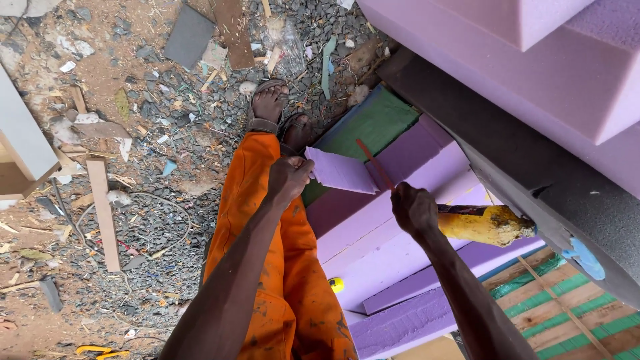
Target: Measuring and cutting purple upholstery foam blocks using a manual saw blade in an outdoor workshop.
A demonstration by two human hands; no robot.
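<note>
My left hand [288,177] is closed on the edge of a small purple foam piece [341,172], holding it out over my legs. My right hand [413,210] grips a thin reddish blade [375,163] whose tip reaches up behind the foam piece. Just right of that hand lies a yellow glue-smeared bottle or handle [487,225] on the purple foam slabs [400,253]. My orange trousers [267,267] and sandalled feet [270,107] are below the hands.
Large purple foam blocks [533,60] and a dark grey foam sheet [533,167] fill the right. A green foam slab [377,123] lies beneath. Gravel ground at left holds wood offcuts [103,210], a grey tile [189,35] and scraps. A green-striped mat [567,307] sits lower right.
</note>
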